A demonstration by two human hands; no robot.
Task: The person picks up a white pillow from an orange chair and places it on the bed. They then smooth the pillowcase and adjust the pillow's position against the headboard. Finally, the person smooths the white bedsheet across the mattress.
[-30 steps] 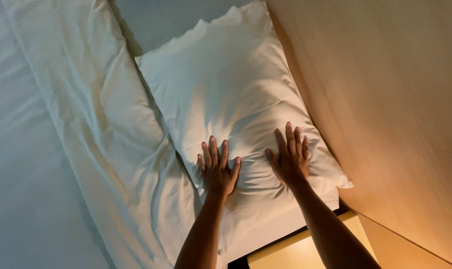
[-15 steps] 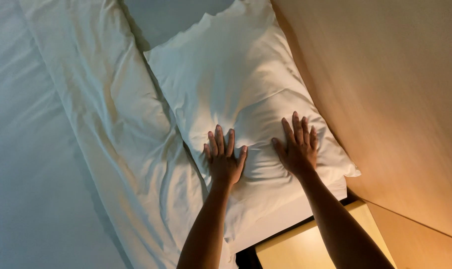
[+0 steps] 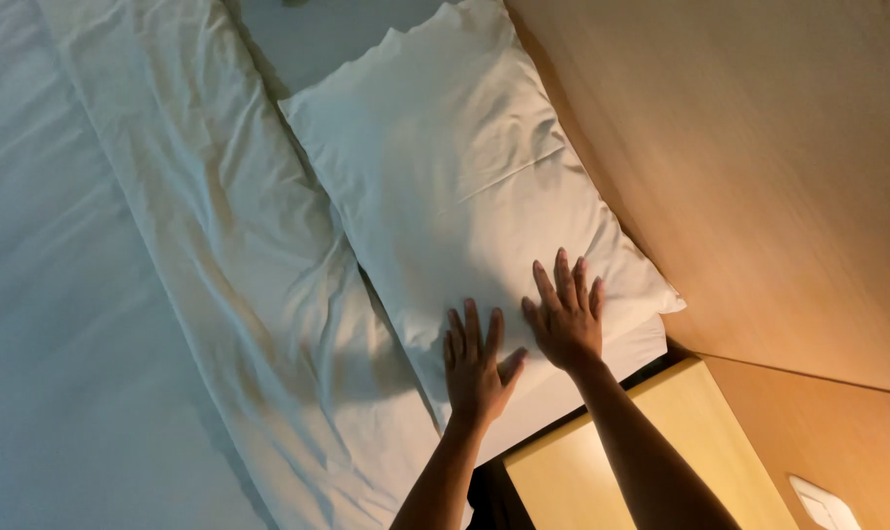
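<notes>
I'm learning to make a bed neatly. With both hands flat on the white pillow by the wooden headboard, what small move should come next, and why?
Probably slide both palms apart, outward along the white fabric pillow. The left hand and right hand lie flat, fingers spread, close together near its near end, and creases run across the cloth beyond them. The pillow already lies along the light wooden headboard.
</notes>
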